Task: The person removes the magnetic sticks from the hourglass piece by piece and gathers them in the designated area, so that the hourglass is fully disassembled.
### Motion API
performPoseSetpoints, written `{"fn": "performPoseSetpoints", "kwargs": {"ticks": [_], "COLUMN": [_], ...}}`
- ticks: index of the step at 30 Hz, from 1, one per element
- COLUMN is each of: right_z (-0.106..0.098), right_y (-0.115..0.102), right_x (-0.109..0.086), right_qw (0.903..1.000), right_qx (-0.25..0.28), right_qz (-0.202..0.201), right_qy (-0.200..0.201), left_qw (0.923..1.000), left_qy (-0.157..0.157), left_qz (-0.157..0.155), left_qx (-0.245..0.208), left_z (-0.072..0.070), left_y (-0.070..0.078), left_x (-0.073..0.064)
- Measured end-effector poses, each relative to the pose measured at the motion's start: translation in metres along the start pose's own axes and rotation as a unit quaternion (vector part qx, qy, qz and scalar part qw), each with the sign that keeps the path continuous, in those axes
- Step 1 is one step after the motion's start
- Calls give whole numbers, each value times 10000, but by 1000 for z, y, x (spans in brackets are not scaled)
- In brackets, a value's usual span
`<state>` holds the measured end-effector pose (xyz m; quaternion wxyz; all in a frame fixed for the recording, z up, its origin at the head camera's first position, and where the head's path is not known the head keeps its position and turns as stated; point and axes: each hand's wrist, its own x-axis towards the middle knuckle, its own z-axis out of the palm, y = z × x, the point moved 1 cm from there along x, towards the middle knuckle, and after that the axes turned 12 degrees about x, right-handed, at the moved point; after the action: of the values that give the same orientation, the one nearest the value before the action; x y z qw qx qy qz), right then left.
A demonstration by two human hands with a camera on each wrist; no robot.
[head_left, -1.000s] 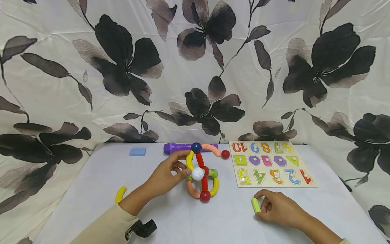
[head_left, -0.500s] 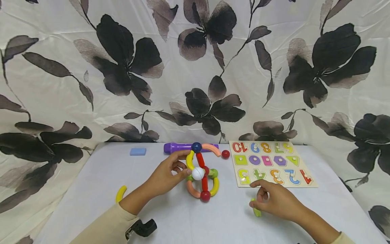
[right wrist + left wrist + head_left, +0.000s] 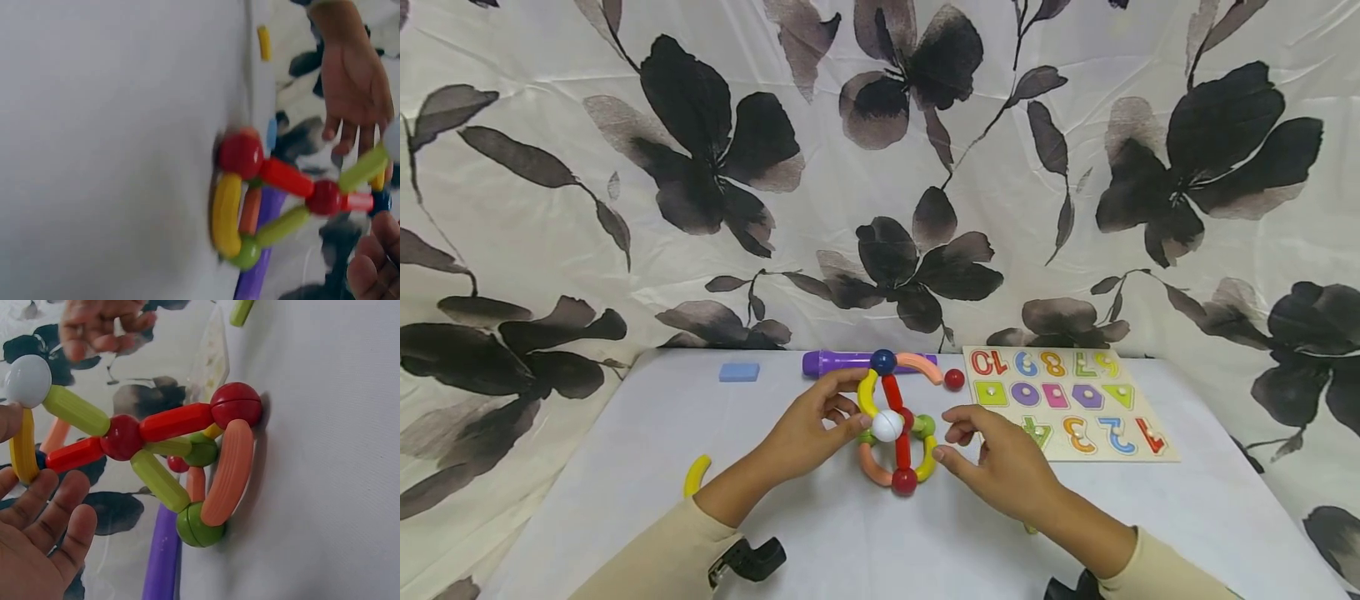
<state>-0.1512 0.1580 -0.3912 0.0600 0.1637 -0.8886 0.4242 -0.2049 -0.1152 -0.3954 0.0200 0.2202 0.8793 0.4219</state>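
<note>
A magnetic ball-and-stick model (image 3: 903,452) stands mid-table, built from red, yellow, green and salmon sticks with coloured balls. My left hand (image 3: 808,437) pinches its upper yellow curved stick (image 3: 24,447), the thumb beside the white ball (image 3: 887,426). At the top, a salmon curved stick (image 3: 919,365) juts out from the dark blue ball (image 3: 883,361). Just right of the model, my right hand (image 3: 1011,462) hovers with bent, parted fingers and nothing between them. A loose light-green stick (image 3: 241,311) lies on the table, mostly hidden by the right arm in the head view.
Behind the model lie a purple microphone-like toy (image 3: 835,363) and a loose red ball (image 3: 954,380). A wooden number puzzle board (image 3: 1138,406) is at back right. On the left are a blue block (image 3: 739,372) and a yellow curved stick (image 3: 697,475).
My right hand let go of the light-green stick, leaving it on the table, then moved left and away from me to the model. My left hand keeps its place and hold.
</note>
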Motion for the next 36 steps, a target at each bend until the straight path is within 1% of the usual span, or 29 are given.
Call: {"fn": "performPoseSetpoints", "kwargs": {"ticks": [3,6,12,16,19,21,24,27,32,36], "right_z": [14,24,37,39,40,40,41,41,40,40], "right_y": [-15,-24,-29,-29,-29,-28,-28,-28,-29,-28], "right_x": [8,14,21,21,21,21,21,21,20,20], "right_qw": [9998,9993,9986,9981,9981,9979,9975,9971,9962,9953], "right_qx": [159,288,437,492,484,519,575,638,773,878], "right_qz": [-126,-203,-256,-306,-338,-359,-389,-377,-364,-378], "right_qy": [47,96,168,185,171,162,160,171,181,179], "left_qw": [9999,9994,9993,9992,9993,9996,9997,9994,9995,9993], "left_qy": [-38,-83,-91,-79,-61,10,218,346,291,338], "left_qz": [95,227,195,285,287,203,51,6,85,150], "left_qx": [-130,-241,-294,-286,-248,-213,-65,53,62,75], "left_z": [0,0,1,1,0,0,-1,-2,-1,0], "left_y": [-1,-2,-2,-3,-4,-3,-1,2,5,5], "left_x": [2,3,4,4,5,7,12,18,23,24]}}
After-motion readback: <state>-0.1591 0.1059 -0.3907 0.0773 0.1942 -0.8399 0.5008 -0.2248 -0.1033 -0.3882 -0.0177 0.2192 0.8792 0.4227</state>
